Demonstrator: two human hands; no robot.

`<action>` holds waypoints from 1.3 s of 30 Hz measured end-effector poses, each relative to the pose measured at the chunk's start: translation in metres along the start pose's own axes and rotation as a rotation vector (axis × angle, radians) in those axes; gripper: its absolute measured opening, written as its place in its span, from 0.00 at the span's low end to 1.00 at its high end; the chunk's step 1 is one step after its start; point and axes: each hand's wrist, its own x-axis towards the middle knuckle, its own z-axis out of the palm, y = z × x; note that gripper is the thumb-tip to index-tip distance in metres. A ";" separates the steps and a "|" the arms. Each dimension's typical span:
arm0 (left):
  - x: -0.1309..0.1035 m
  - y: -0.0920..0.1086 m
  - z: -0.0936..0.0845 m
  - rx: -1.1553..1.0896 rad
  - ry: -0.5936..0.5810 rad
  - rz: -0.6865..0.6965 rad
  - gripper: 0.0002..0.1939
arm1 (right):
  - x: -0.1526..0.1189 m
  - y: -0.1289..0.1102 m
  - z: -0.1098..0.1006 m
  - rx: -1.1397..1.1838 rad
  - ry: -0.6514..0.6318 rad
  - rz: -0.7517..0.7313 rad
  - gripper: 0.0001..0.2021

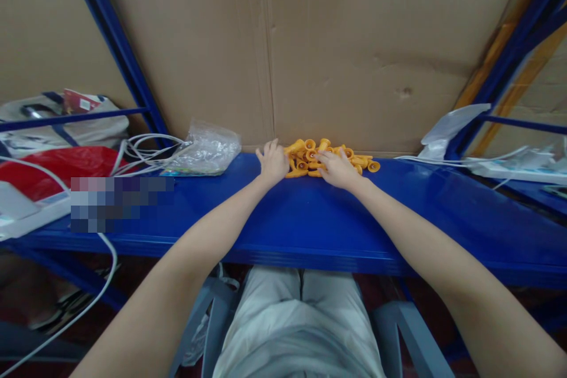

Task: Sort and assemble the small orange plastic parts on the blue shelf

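A pile of small yellow-orange plastic pieces (302, 165), several with flared, cup-like ends, lies at the back of the blue shelf against the cardboard. My left hand (272, 161) is at the pile's left edge, fingers spread and pointing away from me. Over the middle of the pile rests my right hand (339, 169), its fingers stretched out across the pieces and hiding some of them. Neither hand has a piece visibly gripped. A few pieces show to the right of my right hand, one with its round opening (374, 166) facing me.
Left of the pile lie a clear plastic bag (208, 150) and looped white cables (148, 147). Further left are a red bag (84, 165) and a cloth bag (26, 124). A white power strip (522, 170) is at the right. Cardboard (354, 53) walls the back.
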 end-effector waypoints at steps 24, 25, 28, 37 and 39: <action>0.002 0.013 -0.020 0.021 0.065 0.552 0.13 | 0.014 0.007 -0.020 0.904 0.419 0.136 0.36; 0.002 0.012 -0.020 0.012 0.086 0.557 0.13 | 0.013 0.006 -0.021 0.911 0.420 0.134 0.36; 0.002 0.009 -0.019 -0.014 0.134 0.552 0.13 | 0.013 0.001 -0.022 0.931 0.417 0.141 0.36; 0.003 0.004 -0.025 -0.062 0.084 0.457 0.17 | 0.013 -0.003 -0.016 1.004 0.177 0.216 0.25; 0.005 0.001 -0.024 -0.062 0.063 0.474 0.17 | 0.013 -0.002 -0.013 1.040 0.134 0.226 0.22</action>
